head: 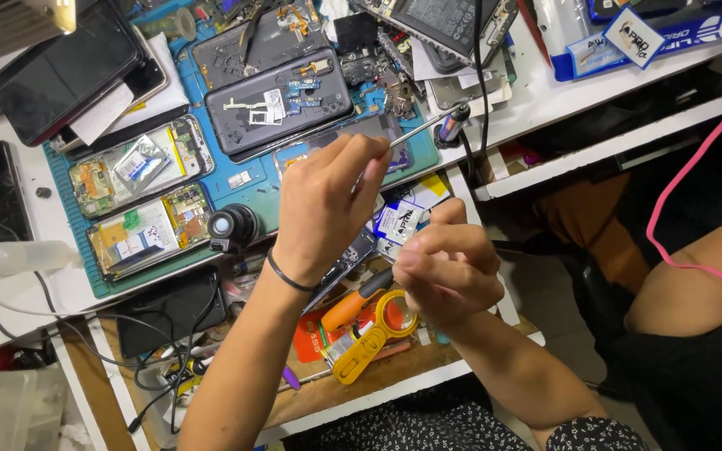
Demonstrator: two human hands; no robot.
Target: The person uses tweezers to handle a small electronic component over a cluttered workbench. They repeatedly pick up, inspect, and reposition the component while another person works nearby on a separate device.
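Over open drawer beside blue mat [252, 196]: left hand [323, 205] pinching thin metal tweezers [415, 132], right hand [449, 271] curling fingers closed around small part, too hidden to identify; yellow plastic magnifier [378, 330] lying underneath

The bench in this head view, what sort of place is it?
Most likely a phone repair bench. Opened phones with bare circuit boards lie on a blue-green work mat, the left hand holds a thin metal tool, and a yellow magnifier lies below.
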